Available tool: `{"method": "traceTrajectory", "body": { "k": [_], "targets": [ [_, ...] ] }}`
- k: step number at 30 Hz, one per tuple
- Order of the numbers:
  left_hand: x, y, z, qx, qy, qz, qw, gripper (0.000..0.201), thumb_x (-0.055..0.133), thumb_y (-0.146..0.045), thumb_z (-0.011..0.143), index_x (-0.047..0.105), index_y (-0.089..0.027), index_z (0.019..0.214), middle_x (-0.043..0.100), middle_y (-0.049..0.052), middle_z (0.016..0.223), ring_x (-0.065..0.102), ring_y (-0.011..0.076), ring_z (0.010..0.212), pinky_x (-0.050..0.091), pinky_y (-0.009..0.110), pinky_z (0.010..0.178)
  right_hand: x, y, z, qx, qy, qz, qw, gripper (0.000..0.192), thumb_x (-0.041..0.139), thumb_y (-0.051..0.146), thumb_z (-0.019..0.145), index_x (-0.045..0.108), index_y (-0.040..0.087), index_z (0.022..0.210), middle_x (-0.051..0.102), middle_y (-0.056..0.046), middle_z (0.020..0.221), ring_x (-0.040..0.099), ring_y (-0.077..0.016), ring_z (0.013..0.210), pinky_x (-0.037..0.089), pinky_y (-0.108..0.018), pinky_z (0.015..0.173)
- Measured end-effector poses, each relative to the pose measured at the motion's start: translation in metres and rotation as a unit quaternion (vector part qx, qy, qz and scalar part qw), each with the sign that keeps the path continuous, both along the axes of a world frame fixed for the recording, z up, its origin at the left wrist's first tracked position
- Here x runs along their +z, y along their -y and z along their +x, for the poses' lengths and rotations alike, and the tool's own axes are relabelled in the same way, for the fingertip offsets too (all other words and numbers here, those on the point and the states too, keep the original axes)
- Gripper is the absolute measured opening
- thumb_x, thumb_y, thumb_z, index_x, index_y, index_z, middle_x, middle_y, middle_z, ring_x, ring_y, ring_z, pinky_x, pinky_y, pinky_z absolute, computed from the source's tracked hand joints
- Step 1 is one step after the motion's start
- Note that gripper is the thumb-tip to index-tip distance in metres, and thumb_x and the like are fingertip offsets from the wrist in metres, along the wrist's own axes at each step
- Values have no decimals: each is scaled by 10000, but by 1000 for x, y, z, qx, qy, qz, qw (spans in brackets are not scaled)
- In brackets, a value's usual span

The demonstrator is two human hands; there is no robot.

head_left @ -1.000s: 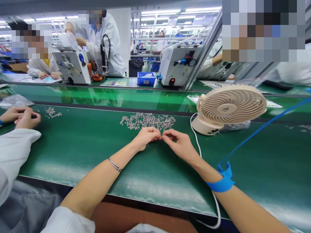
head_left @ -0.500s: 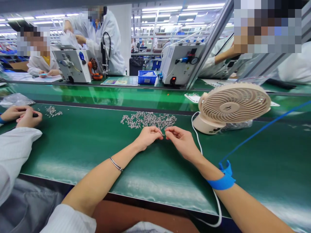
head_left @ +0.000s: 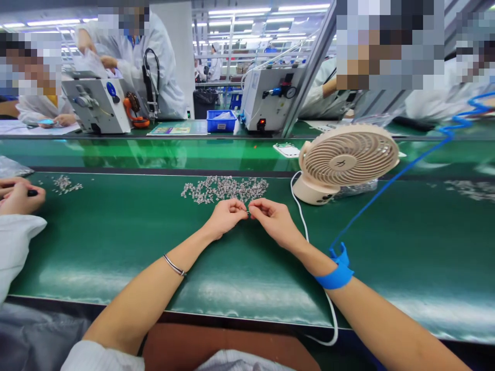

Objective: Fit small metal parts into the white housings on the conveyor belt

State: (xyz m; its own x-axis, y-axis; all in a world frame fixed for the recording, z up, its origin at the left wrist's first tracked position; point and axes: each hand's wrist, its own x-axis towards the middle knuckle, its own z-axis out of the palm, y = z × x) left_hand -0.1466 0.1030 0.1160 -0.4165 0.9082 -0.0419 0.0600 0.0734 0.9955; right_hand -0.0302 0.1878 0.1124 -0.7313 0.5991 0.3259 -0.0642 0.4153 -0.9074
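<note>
Two hands meet at the middle of the green mat (head_left: 116, 247), fingertips drawn together over something too small to make out clearly. The left hand (head_left: 224, 216) is curled, thumb and forefinger pinched on a tiny silvery piece; the right hand (head_left: 273, 219) mirrors it, its pinch touching the same spot, so the two seem to be fitting or parting one small part between them. Both wrists rest low on the mat, which would steady such fine work.

Just beyond the fingers lies the pile of small metal parts (head_left: 224, 188), spread thin and flat, probably so that single pieces can be picked out easily. A thin bangle (head_left: 174, 265) sits on the left forearm. A blue wrist strap (head_left: 335, 273) wraps the right wrist, and its blue coiled cord (head_left: 390, 183) runs up and away to the right, likely an anti-static ground.

A beige desk fan (head_left: 344, 162) stands near on the right, tilted toward the person, its white cable (head_left: 305, 226) trailing past the right forearm to the table edge. A mark sits on the fan's hub, but it cannot be read.

At far left a co-worker's hand (head_left: 19, 198) holds a dark tool beside a smaller scatter of parts (head_left: 64, 184). Across the conveyor belt (head_left: 174, 152) stand a blue bin (head_left: 221, 121) and white machines (head_left: 266, 98); no writing on them is legible.
</note>
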Motion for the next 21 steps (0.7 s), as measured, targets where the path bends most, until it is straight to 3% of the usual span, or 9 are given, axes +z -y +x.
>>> {"method": "traceTrajectory", "body": {
  "k": [10,21],
  "targets": [
    [1,4,3,16,-205,35,978,78,527,-110,652,577,-156,691,542,-48,588,466,74,551,365,207,583,-4,2,-3,24,0,-34,999,268,544,411,726,571,145,750,538,-6,639,465,-125,561,347,-230,527],
    [-5,5,7,30,-298,47,953,95,514,-111,690,564,-179,733,583,-45,628,526,84,600,403,204,619,-6,1,-2,24,-7,-81,996,272,593,406,696,585,139,744,564,-15,651,499,-127,577,376,-222,530]
  ]
}}
